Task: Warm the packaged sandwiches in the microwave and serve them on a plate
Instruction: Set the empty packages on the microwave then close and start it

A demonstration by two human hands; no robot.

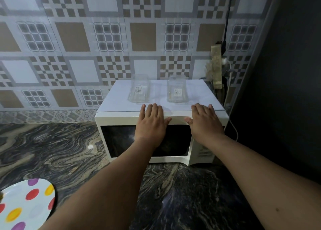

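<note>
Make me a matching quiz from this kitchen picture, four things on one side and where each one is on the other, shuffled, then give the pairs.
Things:
1. plate
2. clear containers
3. hands
4. white cable

Places:
A. flat on the microwave's top front edge
B. lower left on the counter
C. right of the microwave
D. farther back on top of the microwave

Pairs: 1-B, 2-D, 3-A, 4-C
</note>
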